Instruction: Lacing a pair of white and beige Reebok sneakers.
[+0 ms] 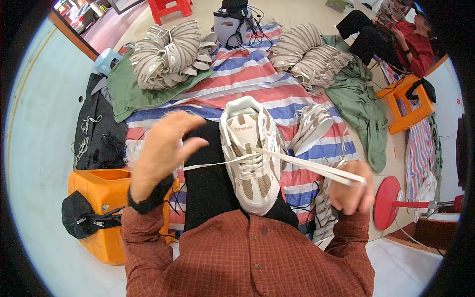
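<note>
A white and beige sneaker rests across my black-trousered legs, its toe toward me and its heel opening away. White shoelace is threaded through its middle eyelets. My right hand, right of the shoe, is closed on the lace, which stretches taut in pale strands from the tongue. To the left, my left hand is raised with thumb and fingers apart, holding nothing that I can see. A thinner lace strand runs from the eyelets toward that hand; its end is not clearly visible.
Ahead, a striped sheet carries two piles of similar shoe uppers. Another sneaker lies right of mine. Orange stools stand either side. A red round disc is near my right arm. Another person sits far right.
</note>
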Demonstrator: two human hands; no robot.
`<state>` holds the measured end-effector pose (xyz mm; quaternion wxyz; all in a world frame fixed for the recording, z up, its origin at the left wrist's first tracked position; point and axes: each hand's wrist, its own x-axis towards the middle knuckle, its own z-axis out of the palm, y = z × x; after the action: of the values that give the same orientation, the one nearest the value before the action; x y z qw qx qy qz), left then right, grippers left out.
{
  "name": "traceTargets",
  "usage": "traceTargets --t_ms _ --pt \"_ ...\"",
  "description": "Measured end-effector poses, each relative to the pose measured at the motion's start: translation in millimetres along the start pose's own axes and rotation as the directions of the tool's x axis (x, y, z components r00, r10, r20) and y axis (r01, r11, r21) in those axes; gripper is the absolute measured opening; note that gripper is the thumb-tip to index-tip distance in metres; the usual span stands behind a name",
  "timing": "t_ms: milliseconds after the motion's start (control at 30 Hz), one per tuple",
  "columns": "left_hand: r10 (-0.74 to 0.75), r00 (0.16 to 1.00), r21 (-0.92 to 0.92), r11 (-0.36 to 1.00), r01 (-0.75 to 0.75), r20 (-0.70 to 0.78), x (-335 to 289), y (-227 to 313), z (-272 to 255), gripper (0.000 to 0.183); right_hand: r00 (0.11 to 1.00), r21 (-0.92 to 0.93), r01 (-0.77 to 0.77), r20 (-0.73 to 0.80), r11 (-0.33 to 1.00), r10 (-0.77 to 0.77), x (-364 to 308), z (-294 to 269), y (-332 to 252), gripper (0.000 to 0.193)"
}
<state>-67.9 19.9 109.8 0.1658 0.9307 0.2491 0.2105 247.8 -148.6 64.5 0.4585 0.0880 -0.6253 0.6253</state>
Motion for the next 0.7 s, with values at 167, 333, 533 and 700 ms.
traceTargets --t_ms 167,333,533,700 --pt "0.197 0.966 -0.247 0.957 -0.153 0.168 1.1 15.2 62.0 0.019 0.987 -0.129 0.096 -0.118 0.987 -0.111 10.6 40.9 -41.1 0.025" --pt "0.246 0.959 -0.259 0.944 -0.203 0.143 6.7 19.4 93.0 0.016 0.980 -0.253 0.199 0.067 0.947 -0.188 10.8 84.9 -101.8 0.042" --pt "0.186 0.982 -0.236 0.956 -0.176 0.024 7.5 26.3 111.4 0.029 0.991 -0.558 -0.111 0.001 0.823 0.134 71.9 56.1 -80.9 0.042" --pt "0.214 0.937 -0.457 0.887 -0.068 0.277 11.7 35.9 117.5 0.017 0.954 -0.592 -0.286 -0.254 0.753 0.162 187.1 -15.3 -47.4 0.033"
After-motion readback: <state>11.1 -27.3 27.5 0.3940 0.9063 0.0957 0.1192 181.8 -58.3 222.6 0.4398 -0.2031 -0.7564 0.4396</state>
